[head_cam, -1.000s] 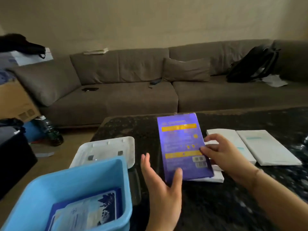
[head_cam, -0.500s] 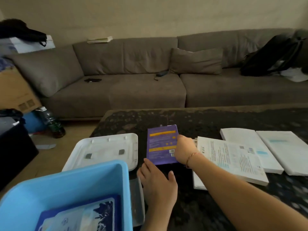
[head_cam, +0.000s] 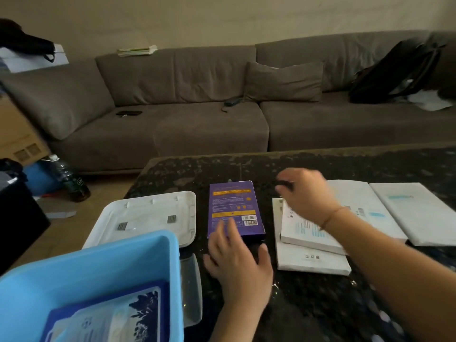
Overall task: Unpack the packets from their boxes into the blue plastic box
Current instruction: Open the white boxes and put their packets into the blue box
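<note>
left fingers [head_cam: 228, 227] lie straight and slightly spread, tips resting flat on the near end of the purple box [head_cam: 235, 209], thumb out to the side on the table; nothing is curled round the box, so this reads as steadying or pushing it, not gripping. left hand [head_cam: 238, 262] sits just in front of the box's near edge. right hand [head_cam: 304, 193] hovers blurred above the far corner of the stacked white boxes [head_cam: 311, 245], fingers bent toward the thumb; cannot tell whether they pinch anything, a dark smear at the tips is too blurred to read. the purple box lies flat, printed back face up, on the dark stone table [head_cam: 320, 304], between the white lid [head_cam: 148, 214] on its left and the white stack on its right, apart from both. two more white boxes [head_cam: 394, 211] lie side by side further right, flat. blue plastic box [head_cam: 98, 262] sits at the near left, tilted toward the camera, with at least one blue-and-white packet [head_cam: 111, 317] already lying inside. judgement: boxes are lined up within easy reach of the bin so each can be emptied in turn; the purple box looks set aside flat, and the right hand seems headed for the white stack. a grey sofa [head_cam: 197, 114] stands behind.
</note>
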The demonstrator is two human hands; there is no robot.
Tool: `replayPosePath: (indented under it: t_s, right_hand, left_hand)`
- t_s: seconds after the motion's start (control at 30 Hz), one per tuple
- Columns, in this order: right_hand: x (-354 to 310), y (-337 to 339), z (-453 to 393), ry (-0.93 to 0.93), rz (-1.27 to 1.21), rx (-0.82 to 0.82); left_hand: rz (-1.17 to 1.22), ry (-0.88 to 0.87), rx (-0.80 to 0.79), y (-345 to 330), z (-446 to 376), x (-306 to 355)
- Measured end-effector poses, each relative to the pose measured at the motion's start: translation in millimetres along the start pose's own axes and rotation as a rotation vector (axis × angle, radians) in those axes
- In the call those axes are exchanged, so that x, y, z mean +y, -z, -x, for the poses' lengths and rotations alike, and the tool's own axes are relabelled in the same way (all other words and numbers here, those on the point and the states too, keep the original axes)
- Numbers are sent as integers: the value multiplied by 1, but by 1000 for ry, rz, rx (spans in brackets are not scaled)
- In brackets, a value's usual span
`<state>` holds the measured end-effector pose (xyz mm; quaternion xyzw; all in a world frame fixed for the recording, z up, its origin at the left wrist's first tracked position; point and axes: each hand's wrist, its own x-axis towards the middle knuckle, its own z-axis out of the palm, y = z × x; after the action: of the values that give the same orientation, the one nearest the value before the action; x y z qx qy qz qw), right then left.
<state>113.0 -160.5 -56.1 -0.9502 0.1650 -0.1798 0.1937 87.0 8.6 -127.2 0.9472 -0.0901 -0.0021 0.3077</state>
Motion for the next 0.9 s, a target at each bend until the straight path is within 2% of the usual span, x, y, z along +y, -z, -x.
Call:
replayPosePath:
  t_s: [0.07, 0.1, 0.2, 0.3, 0.47, 0.57, 0.63, 0.73, 0.8, 0.9]
  right_hand:
    - [39, 28, 10, -137, 77, 13]
    - [58, 39, 18, -248, 125, -25]
    - [97, 56, 45, -548, 220, -151]
    - [106, 54, 68, -682, 35, -257]
    - [103, 51, 92, -684, -325, -43]
    - [93, 63, 119, -724, -515, 4]
    - [86, 69, 150, -725, -695, -68]
    - [80, 72, 200, -724, -833, -251]
    - [75, 71, 229, -679, -791, -333]
    - [60, 67, 264, -633, -737, -394]
  left_hand:
    - [6, -165, 6, -6, 6, 10]
    - [7, -195, -17, -9, 6, 16]
    - [-35, -156, -101, -17, 0, 33]
    - [-57, -105, -146, -26, -2, 43]
    - [36, -97, -98, -25, 7, 51]
    - [271, -146, -106, -6, 27, 44]
    - [566, -94, -197, 10, 44, 27]
    - [868, 183, -340, 31, 73, 1]
    - [906, 305, -440, 44, 92, -13]
    - [806, 301, -572, 60, 117, -32]
